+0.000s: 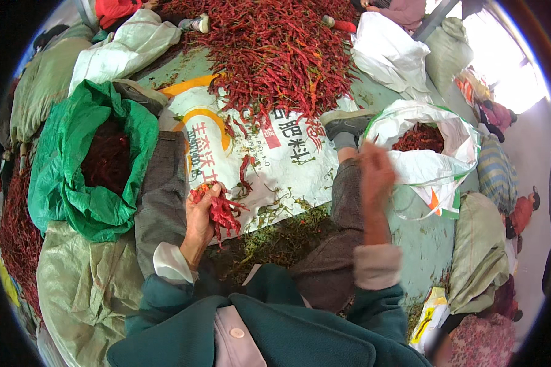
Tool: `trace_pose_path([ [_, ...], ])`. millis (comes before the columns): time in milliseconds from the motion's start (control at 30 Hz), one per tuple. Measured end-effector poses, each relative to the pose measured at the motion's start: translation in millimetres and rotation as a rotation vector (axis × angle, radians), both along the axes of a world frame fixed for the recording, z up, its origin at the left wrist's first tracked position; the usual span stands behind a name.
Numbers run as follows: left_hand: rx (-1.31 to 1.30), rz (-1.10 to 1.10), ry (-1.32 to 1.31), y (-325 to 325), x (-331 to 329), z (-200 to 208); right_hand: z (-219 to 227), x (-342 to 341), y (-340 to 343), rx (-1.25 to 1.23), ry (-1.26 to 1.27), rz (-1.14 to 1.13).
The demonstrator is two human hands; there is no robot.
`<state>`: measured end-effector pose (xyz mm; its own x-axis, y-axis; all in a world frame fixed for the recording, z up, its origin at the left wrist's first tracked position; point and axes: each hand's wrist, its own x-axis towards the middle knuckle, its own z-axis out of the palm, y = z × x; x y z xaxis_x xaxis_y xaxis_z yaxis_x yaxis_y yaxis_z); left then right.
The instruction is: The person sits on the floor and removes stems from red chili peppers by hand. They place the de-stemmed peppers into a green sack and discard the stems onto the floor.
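My left hand (201, 214) is closed round a bunch of red chili peppers (224, 213) above the near left part of a white printed sack (288, 174) spread flat between my legs. My right hand (376, 171) is raised at the near rim of an open white bag (438, 160) with dried red chilies (420, 138) inside. Motion smears its fingers, so whether they hold anything cannot be made out. A few loose chilies and green stems (288, 208) lie on the flat sack.
Beyond the sack rises a large heap of red chilies (281, 49). An open green bag (95, 208) holding dark red chilies stands at my left. Full woven sacks (480, 251) line the right side. Stem litter (275, 241) covers the floor between my legs. Other people (398, 12) sit around the heap.
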<state>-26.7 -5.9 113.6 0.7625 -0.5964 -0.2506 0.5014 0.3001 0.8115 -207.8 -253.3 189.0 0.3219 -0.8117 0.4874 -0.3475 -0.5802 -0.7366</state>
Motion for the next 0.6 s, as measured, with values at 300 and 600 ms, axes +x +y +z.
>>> trace_pose_path([
  [300, 0.237, -0.045, 0.129, -10, 16, -43, 39, -83, -169, -0.751, 0.669, -0.162],
  [600, 0.771, -0.396, -0.527, -86, 78, -66, -75, 59, -89, -0.256, 0.355, 0.704],
])
